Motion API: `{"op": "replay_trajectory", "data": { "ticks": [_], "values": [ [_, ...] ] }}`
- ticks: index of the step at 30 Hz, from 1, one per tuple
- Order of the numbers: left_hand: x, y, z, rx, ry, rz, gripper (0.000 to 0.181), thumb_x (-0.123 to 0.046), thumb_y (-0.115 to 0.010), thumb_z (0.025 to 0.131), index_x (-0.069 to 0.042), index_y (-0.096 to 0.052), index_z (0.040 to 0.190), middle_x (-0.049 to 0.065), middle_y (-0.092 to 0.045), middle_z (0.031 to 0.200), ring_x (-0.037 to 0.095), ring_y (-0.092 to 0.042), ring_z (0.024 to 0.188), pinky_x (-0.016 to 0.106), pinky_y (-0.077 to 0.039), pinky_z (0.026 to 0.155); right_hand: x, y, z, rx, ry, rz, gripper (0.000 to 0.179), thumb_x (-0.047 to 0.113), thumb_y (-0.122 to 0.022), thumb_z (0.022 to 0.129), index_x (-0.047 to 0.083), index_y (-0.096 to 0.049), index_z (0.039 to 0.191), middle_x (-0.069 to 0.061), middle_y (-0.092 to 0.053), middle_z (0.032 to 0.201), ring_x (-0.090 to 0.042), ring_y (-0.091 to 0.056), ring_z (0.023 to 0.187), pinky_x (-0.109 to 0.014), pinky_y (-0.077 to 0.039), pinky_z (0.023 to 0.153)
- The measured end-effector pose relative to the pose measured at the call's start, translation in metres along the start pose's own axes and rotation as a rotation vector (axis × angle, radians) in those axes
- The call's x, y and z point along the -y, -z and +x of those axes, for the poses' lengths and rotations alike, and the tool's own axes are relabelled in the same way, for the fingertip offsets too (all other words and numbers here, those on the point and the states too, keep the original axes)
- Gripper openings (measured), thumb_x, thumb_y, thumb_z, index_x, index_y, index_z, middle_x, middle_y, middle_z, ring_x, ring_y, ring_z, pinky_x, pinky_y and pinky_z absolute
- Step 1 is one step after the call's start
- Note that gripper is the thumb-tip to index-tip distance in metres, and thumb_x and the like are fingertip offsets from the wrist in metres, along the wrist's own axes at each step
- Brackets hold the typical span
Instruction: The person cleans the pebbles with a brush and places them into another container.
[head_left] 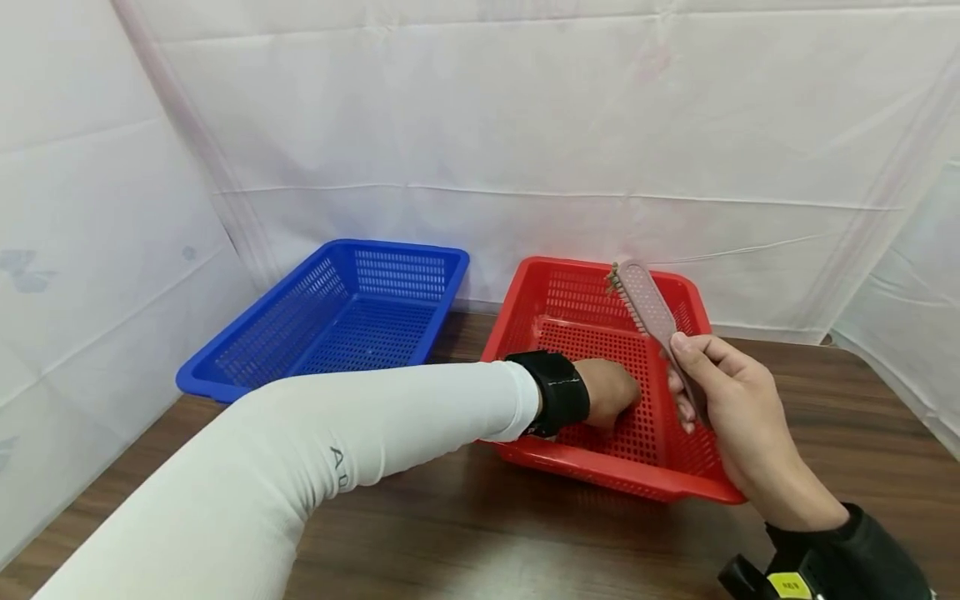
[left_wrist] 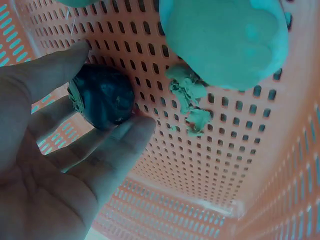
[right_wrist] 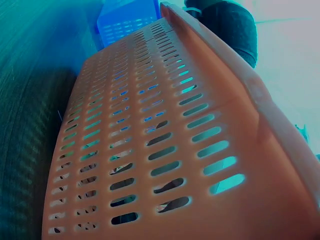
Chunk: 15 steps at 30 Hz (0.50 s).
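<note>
In the head view my right hand [head_left: 738, 400] grips the handle of a pink hairbrush [head_left: 651, 304], raised over the right side of a red basket [head_left: 585, 471]. Greenish bits cling to the bristles near its tip. My left hand [head_left: 609, 392] reaches down inside that basket. The left wrist view has the left thumb and fingers [left_wrist: 115, 160] curved round a dark, shiny, round thing with a leafy cap [left_wrist: 105, 95], low over the perforated floor. Beside it lie crumpled scraps [left_wrist: 187, 90] and a large pale, smooth, rounded thing [left_wrist: 225, 40].
A blue basket [head_left: 307, 337] stands on the wooden table [head_left: 480, 533] to the left, close to the white sheet [head_left: 465, 125] behind. The right wrist view is mostly the slotted outer wall of the red basket, with the blue basket [right_wrist: 127, 22] beyond.
</note>
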<state>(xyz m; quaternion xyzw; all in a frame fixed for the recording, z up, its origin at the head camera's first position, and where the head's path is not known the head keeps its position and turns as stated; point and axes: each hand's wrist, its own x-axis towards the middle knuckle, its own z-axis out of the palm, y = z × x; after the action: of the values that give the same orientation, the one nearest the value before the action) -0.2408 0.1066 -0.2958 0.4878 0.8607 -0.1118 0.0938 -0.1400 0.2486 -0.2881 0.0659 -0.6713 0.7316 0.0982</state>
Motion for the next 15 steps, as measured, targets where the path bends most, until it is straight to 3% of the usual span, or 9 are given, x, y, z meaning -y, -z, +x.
{"op": "replay_trajectory", "data": {
  "ticks": [3, 4, 6, 10, 11, 15],
  "values": [
    [0.003, -0.006, 0.001, -0.038, 0.004, -0.029, 0.026, -0.024, -0.086, 0.092, -0.017, -0.075, 0.115, -0.007, -0.071, 0.108, 0.008, -0.065, 0.103, 0.021, -0.052, 0.09, 0.0, 0.0, 0.0, 0.007, -0.019, 0.0, 0.024, 0.026, -0.067, 0.107, 0.006, -0.065, 0.095, -0.004, -0.057, 0.074, -0.015, -0.047, 0.053, -0.027, -0.043, 0.044],
    [0.009, -0.015, 0.009, -0.05, 0.002, -0.052, 0.028, -0.027, -0.088, 0.091, -0.018, -0.075, 0.114, -0.008, -0.071, 0.106, 0.008, -0.065, 0.102, 0.022, -0.053, 0.089, 0.0, 0.0, 0.0, 0.006, -0.026, 0.003, 0.023, 0.026, -0.067, 0.107, 0.007, -0.066, 0.095, -0.004, -0.057, 0.074, -0.015, -0.047, 0.053, -0.027, -0.043, 0.044],
    [0.01, -0.017, 0.006, -0.052, 0.003, -0.084, 0.029, -0.028, -0.087, 0.091, -0.018, -0.076, 0.115, -0.008, -0.071, 0.105, 0.008, -0.065, 0.101, 0.022, -0.054, 0.088, 0.0, 0.002, 0.0, 0.005, -0.047, 0.01, 0.022, 0.026, -0.068, 0.107, 0.008, -0.067, 0.094, -0.004, -0.057, 0.073, -0.015, -0.047, 0.052, -0.027, -0.043, 0.043],
    [0.009, -0.017, -0.006, -0.063, 0.021, -0.121, 0.024, -0.027, -0.089, 0.089, -0.019, -0.078, 0.109, -0.009, -0.071, 0.098, 0.008, -0.065, 0.095, 0.021, -0.053, 0.082, 0.0, 0.002, -0.001, 0.016, -0.087, -0.015, 0.021, 0.027, -0.068, 0.106, 0.009, -0.067, 0.096, -0.004, -0.057, 0.074, -0.014, -0.048, 0.053, -0.027, -0.043, 0.043],
    [0.005, -0.009, -0.019, -0.065, 0.035, -0.125, 0.023, -0.024, -0.088, 0.09, -0.017, -0.078, 0.11, -0.009, -0.071, 0.098, 0.007, -0.065, 0.095, 0.021, -0.053, 0.081, 0.0, 0.002, -0.001, 0.023, -0.096, -0.029, 0.021, 0.028, -0.068, 0.106, 0.009, -0.067, 0.096, -0.004, -0.057, 0.074, -0.014, -0.048, 0.053, -0.027, -0.043, 0.043],
    [0.008, -0.001, -0.038, -0.136, 0.112, -0.21, 0.025, -0.03, -0.088, 0.089, -0.019, -0.079, 0.11, -0.01, -0.071, 0.097, 0.006, -0.063, 0.089, 0.022, -0.052, 0.073, 0.001, 0.001, -0.001, 0.043, -0.103, -0.048, 0.022, 0.029, -0.067, 0.107, 0.01, -0.066, 0.096, -0.004, -0.057, 0.075, -0.014, -0.048, 0.054, -0.028, -0.043, 0.043]
  ]
}}
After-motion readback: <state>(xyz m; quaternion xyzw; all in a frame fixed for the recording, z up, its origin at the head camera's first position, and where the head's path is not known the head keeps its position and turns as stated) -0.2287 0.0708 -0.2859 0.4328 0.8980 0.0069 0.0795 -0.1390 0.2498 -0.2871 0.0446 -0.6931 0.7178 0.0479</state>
